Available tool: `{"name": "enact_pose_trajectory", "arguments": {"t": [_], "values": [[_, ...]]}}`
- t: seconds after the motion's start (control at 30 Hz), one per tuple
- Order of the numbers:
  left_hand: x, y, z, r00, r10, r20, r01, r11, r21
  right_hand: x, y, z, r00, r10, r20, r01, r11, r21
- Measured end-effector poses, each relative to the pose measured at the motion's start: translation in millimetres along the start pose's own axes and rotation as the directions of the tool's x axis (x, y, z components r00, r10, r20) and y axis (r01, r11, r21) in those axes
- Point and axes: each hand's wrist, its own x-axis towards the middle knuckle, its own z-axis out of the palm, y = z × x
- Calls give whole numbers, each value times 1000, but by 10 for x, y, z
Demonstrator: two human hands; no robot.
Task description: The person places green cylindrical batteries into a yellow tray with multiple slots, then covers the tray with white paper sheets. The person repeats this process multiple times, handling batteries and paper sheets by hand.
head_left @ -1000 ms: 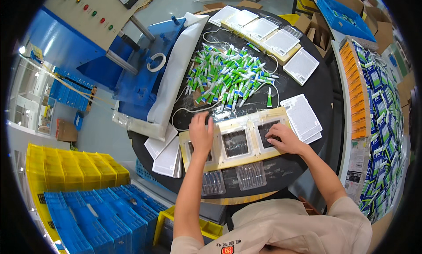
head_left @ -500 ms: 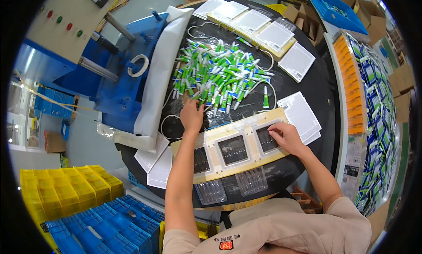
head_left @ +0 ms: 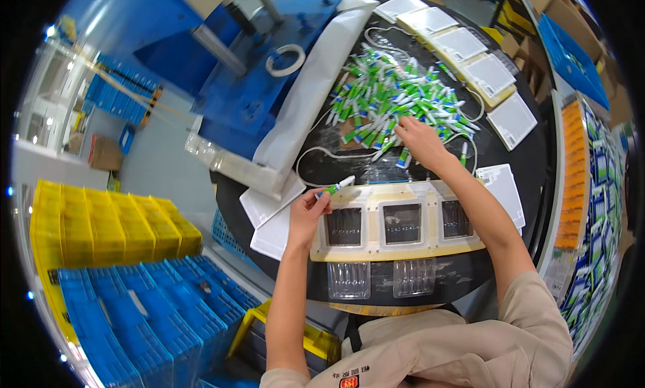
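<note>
Presently, left hand [head_left: 310,213] pinches a tube [head_left: 336,187]; right hand [head_left: 424,143], grip unclear, at the far pile of tubes [head_left: 393,96], which hasty raking could scatter.

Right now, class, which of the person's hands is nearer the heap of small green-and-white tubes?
Right. The right hand is at the near edge of the heap; the left hand is apart from it, holding one tube.

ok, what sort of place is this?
Looks like a factory packing station: a heap of green-and-white tubes lies on a black table, with a blue press-like machine beside it and yellow plastic bins nearby.
</note>
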Motion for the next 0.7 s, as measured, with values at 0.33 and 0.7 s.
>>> {"name": "enact_pose_trajectory", "arguments": {"t": [0.33,0.7], "values": [[-347,369,-329,914,282,291,-392,433,812,-673,-1634,-377,951,-193,-242,302,752,586],[-99,-9,-1,975,136,173,-200,216,956,-571,-1902,-77,951,-232,-206,304,827,473]]}}
